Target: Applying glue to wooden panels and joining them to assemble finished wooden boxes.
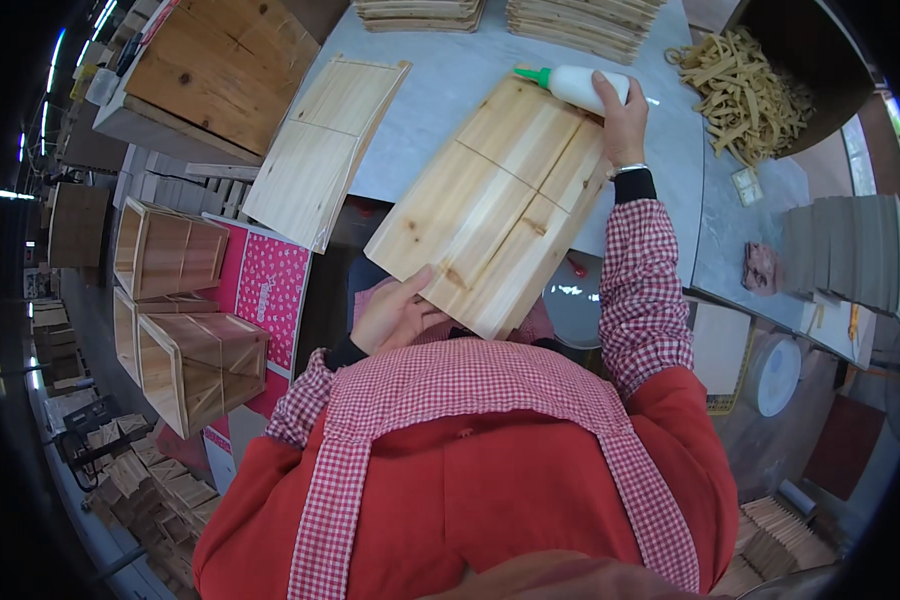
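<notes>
My right hand (625, 125) is wrapped round a white squeeze bottle (576, 88) lying nearly level, its green nozzle pointing left over the far end of a wooden panel (490, 200). The panel is pale and knotty, with grooves or seams across and along it. It tilts over the table's near edge, its near end in front of my apron. At its near left corner my left hand (400, 315) grips the edge, with some fingers underneath it. A similar wooden panel (315, 150) lies to the left on the table (390, 150).
Stacked wooden panels (580, 28) stand at the far edge. A tub (830, 70) of wooden strips (740, 90) is at the far right, beside grey boards (845, 245). Wooden crates (205, 360) stand left by a pink patterned cloth (270, 295). A large wooden box (220, 75) sits far left.
</notes>
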A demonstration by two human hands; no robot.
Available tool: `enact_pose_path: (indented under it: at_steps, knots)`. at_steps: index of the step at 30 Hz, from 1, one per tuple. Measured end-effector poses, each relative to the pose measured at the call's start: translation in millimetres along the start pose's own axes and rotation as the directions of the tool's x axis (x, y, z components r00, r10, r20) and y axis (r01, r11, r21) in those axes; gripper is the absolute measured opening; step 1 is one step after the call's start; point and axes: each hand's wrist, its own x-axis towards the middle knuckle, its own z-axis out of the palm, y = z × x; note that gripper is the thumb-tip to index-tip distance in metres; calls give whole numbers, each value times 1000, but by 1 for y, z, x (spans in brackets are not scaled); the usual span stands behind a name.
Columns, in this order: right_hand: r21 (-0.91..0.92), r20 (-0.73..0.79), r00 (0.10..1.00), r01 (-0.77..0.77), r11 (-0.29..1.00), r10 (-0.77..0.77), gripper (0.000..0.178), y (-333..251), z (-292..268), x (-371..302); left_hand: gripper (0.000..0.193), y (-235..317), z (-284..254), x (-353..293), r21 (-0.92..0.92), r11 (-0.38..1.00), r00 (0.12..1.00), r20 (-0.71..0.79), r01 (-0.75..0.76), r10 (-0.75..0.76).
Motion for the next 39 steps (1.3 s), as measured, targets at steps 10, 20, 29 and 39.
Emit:
enact_pose_path:
  at_steps: [10, 20, 29, 39]
  knots:
    - [-319, -40, 996, 68, 945, -85, 48, -7, -9, -18, 50, -9, -27, 28, -129, 992, 998, 67, 6, 3]
    - [-441, 164, 964, 263, 858, -211, 44, -21, 5, -13, 49, -9, -30, 25, -106, 994, 998, 68, -11, 19]
    - [-574, 310, 920, 381, 725, -237, 37, -56, -66, -29, 48, -7, -29, 28, -105, 994, 999, 51, -9, 14]
    - [-559, 85, 986, 168, 812, -146, 37, -80, -68, -89, 47, -11, -30, 28, -157, 987, 998, 53, -34, 42]
